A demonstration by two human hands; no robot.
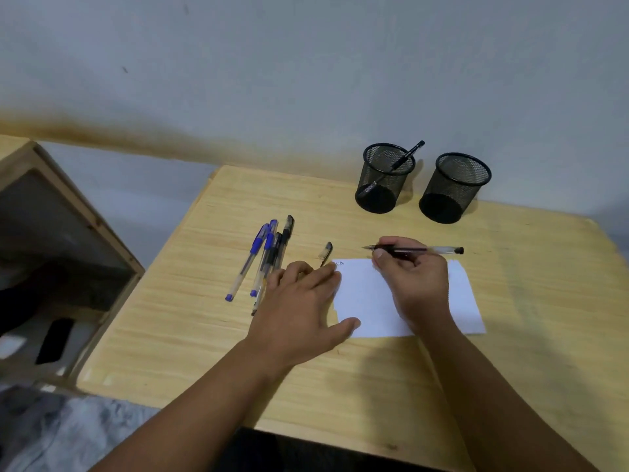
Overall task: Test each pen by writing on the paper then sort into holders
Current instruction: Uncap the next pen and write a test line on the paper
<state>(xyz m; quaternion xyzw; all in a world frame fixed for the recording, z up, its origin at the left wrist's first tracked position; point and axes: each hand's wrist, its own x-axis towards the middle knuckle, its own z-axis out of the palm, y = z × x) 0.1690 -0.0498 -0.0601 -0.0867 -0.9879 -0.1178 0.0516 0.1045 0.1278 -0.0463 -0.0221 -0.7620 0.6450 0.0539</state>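
Two hands over the wooden table (374, 396); landmark = the white paper (371, 301), lying flat near the table's middle. Right hand (417, 284) sits over the paper's upper middle, fingers curled shut around an uncapped black pen (413, 249); pen lies roughly level, nib pointing left, just above the paper's top edge; nib not touching the sheet as far as I can tell. Left hand (301, 311) rests palm-down on the paper's left edge, fingers loosely spread and holding nothing; thumb on the paper's lower-left corner; fingertips partly cover the near ends of the loose pens. Small scribble (339, 264) at the paper's top-left corner; too small to read. Pen cap (326, 252), dark, lies alone on the table just above-left of that corner. Cluster of capped pens (263, 264) left of the paper, bunched and roughly parallel, angled up to the right; blue and black caps; exact count unclear because they overlap. Two black mesh holders stand upright beyond the paper's top edge, well apart from it, side by side; left holder (383, 180) has one black pen (398, 163) leaning in it, top end sticking out over the right rim; right holder (454, 189) shows no pens. Wooden cabinet (68, 240) far left of the paper, off the table.
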